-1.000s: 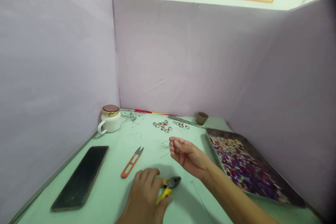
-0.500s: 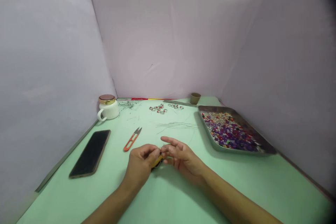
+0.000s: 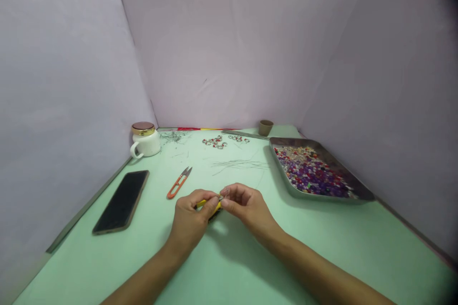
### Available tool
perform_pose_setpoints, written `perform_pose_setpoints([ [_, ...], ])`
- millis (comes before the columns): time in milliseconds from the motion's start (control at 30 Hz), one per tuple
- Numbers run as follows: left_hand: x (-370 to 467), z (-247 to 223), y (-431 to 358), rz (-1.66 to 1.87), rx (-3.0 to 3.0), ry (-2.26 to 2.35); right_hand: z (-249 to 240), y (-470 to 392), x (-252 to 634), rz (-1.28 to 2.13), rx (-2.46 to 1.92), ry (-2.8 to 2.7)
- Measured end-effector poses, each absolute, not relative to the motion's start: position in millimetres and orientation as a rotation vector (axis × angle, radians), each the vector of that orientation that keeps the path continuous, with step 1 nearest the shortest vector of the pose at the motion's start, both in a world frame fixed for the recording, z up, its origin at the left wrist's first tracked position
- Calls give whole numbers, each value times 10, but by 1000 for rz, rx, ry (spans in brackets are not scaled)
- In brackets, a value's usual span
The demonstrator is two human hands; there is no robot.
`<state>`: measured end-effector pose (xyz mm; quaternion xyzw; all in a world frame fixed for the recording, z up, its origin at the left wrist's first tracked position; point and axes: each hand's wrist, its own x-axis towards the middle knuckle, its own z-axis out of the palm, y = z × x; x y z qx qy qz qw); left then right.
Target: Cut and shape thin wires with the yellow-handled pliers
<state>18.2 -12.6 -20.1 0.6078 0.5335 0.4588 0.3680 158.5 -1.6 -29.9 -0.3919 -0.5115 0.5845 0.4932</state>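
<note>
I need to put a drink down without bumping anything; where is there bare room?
Widest is the bare tabletop between the right forearm and the near edge of the bead tray. A smaller patch lies between the phone and the left forearm. The back is crowded: mug, wire scraps, beaded rings, small cup.

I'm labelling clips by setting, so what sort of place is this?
Probably a small craft or beading workspace: a metal tray of loose colourful beads, thread snips and fine wire-like strands lie on a green tabletop between pale partitions.
</note>
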Motion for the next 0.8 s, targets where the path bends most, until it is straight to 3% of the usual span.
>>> perform_pose_setpoints([
  [267,158,-107,-115,1029,1395,1279,-312,32,1648,1268,-968,-1404],
  [567,149,-163,-97,1014,1228,1169,-286,21,1652,1605,-892,-1136],
  [800,62,-268,-33,802,853,854,-351,77,1675,1887,-796,-826],
])
